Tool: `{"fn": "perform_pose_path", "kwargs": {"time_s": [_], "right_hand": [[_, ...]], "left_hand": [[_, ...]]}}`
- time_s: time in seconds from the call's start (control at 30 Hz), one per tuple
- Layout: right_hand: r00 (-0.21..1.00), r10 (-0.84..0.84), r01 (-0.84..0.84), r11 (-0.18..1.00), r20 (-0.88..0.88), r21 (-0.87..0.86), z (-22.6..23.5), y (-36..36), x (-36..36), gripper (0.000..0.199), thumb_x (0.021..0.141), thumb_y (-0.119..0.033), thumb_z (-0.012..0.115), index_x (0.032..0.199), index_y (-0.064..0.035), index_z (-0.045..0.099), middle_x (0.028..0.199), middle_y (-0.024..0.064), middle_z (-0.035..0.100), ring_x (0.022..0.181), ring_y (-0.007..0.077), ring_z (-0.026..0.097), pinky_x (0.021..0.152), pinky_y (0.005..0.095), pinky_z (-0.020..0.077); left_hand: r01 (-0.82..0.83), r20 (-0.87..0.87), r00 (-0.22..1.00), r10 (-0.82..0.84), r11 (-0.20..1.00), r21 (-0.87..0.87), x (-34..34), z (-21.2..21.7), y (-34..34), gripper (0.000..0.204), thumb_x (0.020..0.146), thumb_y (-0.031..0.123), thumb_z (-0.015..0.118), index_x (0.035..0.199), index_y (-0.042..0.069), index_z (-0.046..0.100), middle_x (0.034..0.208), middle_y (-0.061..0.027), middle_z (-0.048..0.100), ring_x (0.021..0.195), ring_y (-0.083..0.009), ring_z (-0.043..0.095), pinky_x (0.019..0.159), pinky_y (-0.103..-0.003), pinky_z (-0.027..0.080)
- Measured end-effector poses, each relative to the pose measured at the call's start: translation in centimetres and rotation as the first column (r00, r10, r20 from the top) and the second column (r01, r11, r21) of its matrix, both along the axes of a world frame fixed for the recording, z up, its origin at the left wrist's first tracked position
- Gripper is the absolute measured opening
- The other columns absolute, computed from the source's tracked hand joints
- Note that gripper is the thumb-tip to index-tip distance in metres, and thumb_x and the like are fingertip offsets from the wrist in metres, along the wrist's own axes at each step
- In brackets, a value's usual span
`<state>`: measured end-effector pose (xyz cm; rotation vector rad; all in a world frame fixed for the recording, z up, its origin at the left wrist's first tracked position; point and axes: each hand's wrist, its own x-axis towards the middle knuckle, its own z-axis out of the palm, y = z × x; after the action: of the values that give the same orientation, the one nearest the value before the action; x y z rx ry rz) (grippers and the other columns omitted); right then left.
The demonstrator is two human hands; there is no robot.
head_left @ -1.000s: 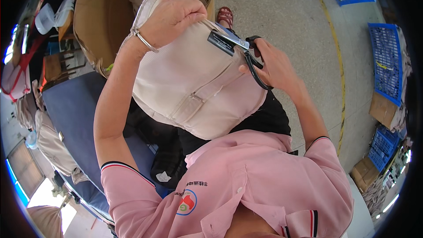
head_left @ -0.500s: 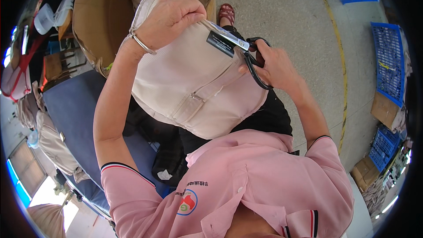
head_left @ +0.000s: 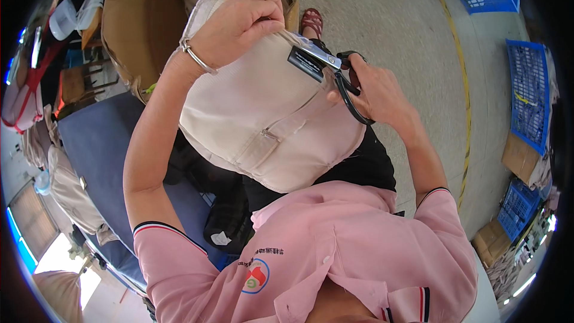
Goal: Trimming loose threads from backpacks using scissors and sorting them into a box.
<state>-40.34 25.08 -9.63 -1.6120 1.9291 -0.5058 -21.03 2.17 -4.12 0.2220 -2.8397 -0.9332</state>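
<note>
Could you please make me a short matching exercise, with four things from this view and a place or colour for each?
Things:
1. Black-handled scissors
2. Silver-coloured bangle
3. Black label
4. Strappy sandal

Places or colours:
A. Flat against the beige zippered fabric
B. Red
C. In the right hand
D. Around the left wrist

Right pairs: 1-C, 2-D, 3-A, 4-B.

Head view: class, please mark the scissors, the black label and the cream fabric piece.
Scissors (head_left: 333, 60), head view: metal pivot area.
Black label (head_left: 305, 66), head view: middle of its face.
Cream fabric piece (head_left: 245, 98), head view: broad pale panel.
</note>
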Motion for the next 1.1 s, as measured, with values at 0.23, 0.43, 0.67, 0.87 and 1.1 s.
{"fn": "perform_pose_path", "kwargs": {"time_s": [0.23,0.43,0.67,0.87,1.1], "right_hand": [[0.998,0.056,-0.056,0.995,0.004,0.083,0.4,-1.1,0.3,0.057,0.084,-0.050,0.072,0.095,0.0008,0.050,0.073,0.0208,0.064,0.068,0.0431,0.064,0.060,0.0462,0.0494],[0.996,0.003,0.000,1.000,0.089,-0.030,-1.2,-0.7,0.4,0.055,0.080,-0.044,0.079,0.097,0.0000,0.051,0.064,0.0182,0.053,0.058,0.0384,0.056,0.055,0.0435,0.0433],[1.000,0.025,-0.025,1.000,-0.005,0.017,0.5,-2.3,0.8,0.054,0.079,-0.045,0.079,0.096,-0.0009,0.051,0.064,0.0177,0.055,0.060,0.0404,0.057,0.055,0.0438,0.0431],[0.999,0.005,-0.002,0.997,0.054,-0.073,-2.5,-1.7,0.7,0.050,0.082,-0.045,0.077,0.093,-0.0013,0.056,0.062,0.0155,0.055,0.055,0.0369,0.054,0.053,0.0416,0.0425],[0.563,-0.438,0.372,0.892,0.701,0.258,-1.8,-1.1,-0.8,0.037,0.086,-0.037,0.076,0.092,-0.0057,0.058,0.069,-0.0004,0.057,0.059,0.0082,0.055,0.054,0.0256,0.0439]], "left_hand": [[-0.046,0.003,0.999,0.046,0.995,0.084,0.3,-0.2,-0.1,0.008,0.093,0.008,0.059,0.091,0.001,0.059,0.098,-0.0061,0.059,0.087,-0.0221,0.056,0.080,-0.032,0.045],[0.003,-0.012,1.000,-0.007,0.949,-0.315,1.3,0.6,-1.4,0.005,0.092,0.011,0.061,0.093,0.006,0.063,0.095,-0.0026,0.061,0.092,-0.0199,0.058,0.091,-0.035,0.042],[-0.097,0.098,0.989,0.106,0.991,-0.097,1.9,0.5,-2.2,0.005,0.091,0.014,0.061,0.093,0.013,0.065,0.088,0.0022,0.062,0.091,-0.0174,0.055,0.104,-0.039,0.028],[-0.186,0.057,0.979,0.196,0.971,-0.149,2.6,0.0,-1.2,0.011,0.088,0.012,0.063,0.099,0.009,0.067,0.096,0.0004,0.065,0.093,-0.0211,0.057,0.095,-0.033,0.040],[-0.721,-0.309,0.664,0.681,0.693,-0.022,7.7,-0.9,7.1,0.025,0.084,0.013,0.071,0.109,0.009,0.069,0.121,-0.0077,0.065,0.119,-0.0274,0.057,0.106,-0.041,0.040]]}}
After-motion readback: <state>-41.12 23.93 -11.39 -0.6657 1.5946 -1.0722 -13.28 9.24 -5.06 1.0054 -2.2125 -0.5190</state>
